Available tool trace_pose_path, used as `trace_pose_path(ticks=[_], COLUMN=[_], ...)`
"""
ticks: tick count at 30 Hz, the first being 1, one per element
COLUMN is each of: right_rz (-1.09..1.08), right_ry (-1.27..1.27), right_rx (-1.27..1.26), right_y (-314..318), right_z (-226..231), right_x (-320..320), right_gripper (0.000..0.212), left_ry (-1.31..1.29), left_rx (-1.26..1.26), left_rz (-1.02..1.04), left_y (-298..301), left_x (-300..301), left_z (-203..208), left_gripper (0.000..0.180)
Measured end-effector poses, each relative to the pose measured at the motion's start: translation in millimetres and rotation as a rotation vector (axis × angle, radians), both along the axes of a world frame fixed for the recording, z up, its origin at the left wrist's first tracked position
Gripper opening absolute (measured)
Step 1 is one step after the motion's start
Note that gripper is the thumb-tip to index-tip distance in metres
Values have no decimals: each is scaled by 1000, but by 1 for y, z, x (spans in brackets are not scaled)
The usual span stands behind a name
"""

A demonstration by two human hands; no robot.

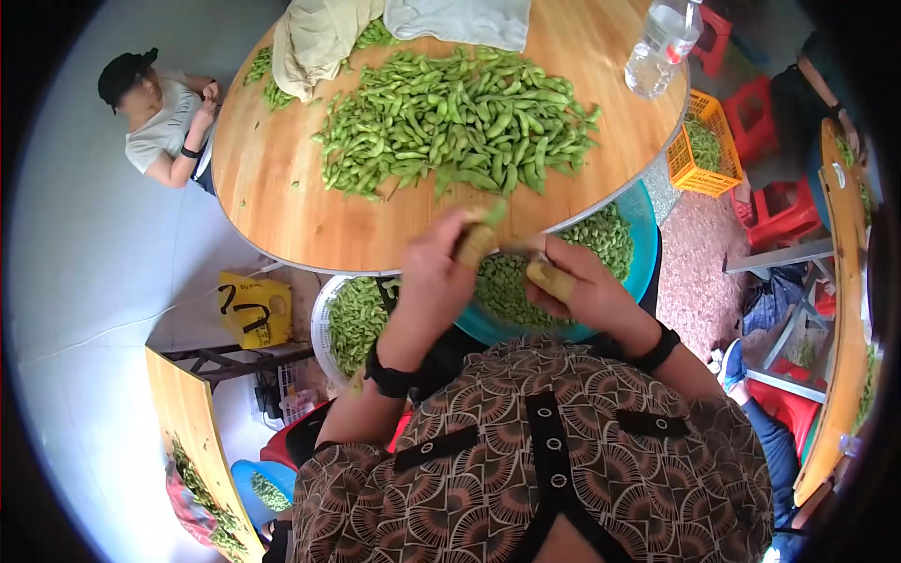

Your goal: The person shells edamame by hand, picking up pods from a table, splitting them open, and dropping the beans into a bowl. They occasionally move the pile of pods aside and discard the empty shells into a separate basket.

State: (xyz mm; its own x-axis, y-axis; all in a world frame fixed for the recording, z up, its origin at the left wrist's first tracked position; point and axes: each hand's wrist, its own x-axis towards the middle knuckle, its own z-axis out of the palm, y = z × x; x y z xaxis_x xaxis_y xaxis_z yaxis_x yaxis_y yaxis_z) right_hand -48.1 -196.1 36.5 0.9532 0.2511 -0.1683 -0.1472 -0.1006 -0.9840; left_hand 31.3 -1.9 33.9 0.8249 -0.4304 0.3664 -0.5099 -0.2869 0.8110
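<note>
My left hand pinches a green soybean pod between its fingers, at the near edge of the round wooden table. A yellowish cover sits on one of its digits. Close by on the right, my right hand is closed, its thumb in a similar cover; whatever lies between its fingertips is blurred. Beneath both hands a teal basin holds many small green pieces, pods or beans. Beyond them a big heap of green pods spreads over the tabletop.
On the table, cloths lie at the back and a clear bottle stands far right. A white basket is below left, near a yellow bag. An orange crate and red stools are right. Another person sits left.
</note>
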Motion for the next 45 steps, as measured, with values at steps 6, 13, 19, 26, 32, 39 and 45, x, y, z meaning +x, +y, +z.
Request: trace_pose_path(ticks=[6,13,19,26,32,39,45], right_rz=[-112,-91,-131,-167,-151,-26,-54], right_ry=[107,61,87,84,89,191,437], right_rx=[228,243,336,394,419,590,888], right_y=[-4,8,5,4,3,-10,-13], right_z=[-11,3,-3,-5,-1,-10,-22], right_x=[-5,-5,-7,-8,-11,-15,-12], right_gripper=[27,22,21,21,23,25,24], left_ry=[-114,256,314,244,153,-86,1052], left_rx=[332,-65,-73,9,22,37,-262], left_rz=[487,-51,-162,-151,-151,-357,-370], left_y=[44,4,-11,-16,-17,-10,-14], left_x=[13,-25,-30,-31,-31,-22,-24], left_z=[-12,3,2,7,9,-1,-11], left_gripper=[16,23,37,37,35,37,40])
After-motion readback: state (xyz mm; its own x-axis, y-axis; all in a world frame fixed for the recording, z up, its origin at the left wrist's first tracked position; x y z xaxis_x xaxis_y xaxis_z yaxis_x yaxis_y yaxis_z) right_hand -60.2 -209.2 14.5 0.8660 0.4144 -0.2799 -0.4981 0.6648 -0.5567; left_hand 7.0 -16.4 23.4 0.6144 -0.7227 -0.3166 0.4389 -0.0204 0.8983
